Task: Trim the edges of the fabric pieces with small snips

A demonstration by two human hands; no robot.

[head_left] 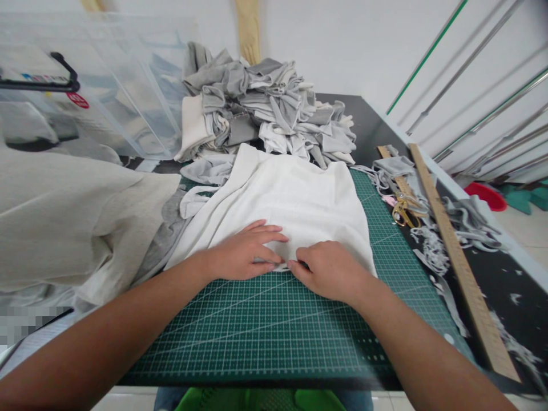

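Your left hand [246, 251] lies flat on the white cloth [291, 200], thumb pinching its near edge; your right hand [327, 269] is curled, fingertips nipping the same edge. The cloth rests on the green mat [265, 325] on the worktop [514, 274]. The red label [77, 100] on the clear bin [128, 85] is too blurred to read. Beyond lies a grey heap [265, 105]; to the right, scissors [405, 208], a ruler [454, 251] and scraps [432, 242].

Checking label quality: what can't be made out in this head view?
- Near edge of the white cloth: covered by the left hand and right hand; grip unclear.
- Scissors: blades buried in fabric scraps.
- Wooden ruler: markings too small.
- Clear bin: contents blurred by reflections.
- Lower left corner: pixelated.
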